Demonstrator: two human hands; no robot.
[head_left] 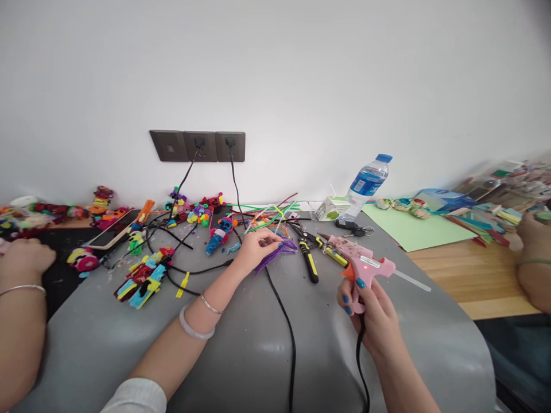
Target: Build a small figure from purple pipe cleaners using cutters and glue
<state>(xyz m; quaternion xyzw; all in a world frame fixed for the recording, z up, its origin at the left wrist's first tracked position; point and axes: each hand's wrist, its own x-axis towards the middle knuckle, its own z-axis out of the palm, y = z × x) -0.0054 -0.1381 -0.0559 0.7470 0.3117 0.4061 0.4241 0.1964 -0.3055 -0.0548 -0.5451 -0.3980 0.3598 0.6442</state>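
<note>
My right hand [374, 312] is wrapped round the handle of a pink hot glue gun [364, 272]. The gun's nozzle points up and to the left, and a clear glue stick [413, 281] sticks out of its back. With its fingers pinched together, my left hand [256, 251] grips a bundle of purple pipe cleaners [278, 256] over the grey table. Behind that hand lie loose green, white and red pipe cleaners [279, 212]. Just to the right of the bundle are pliers with yellow and black handles [309, 261].
Pipe-cleaner figures [146, 275] and a phone [112, 229] crowd the left side. Black cables [284, 315] cross the grey table [241, 355]. A water bottle [365, 184], small carton [331, 209], keys [355, 229] and green paper [417, 226] are at the right. Other people's arms [19, 310] flank both sides.
</note>
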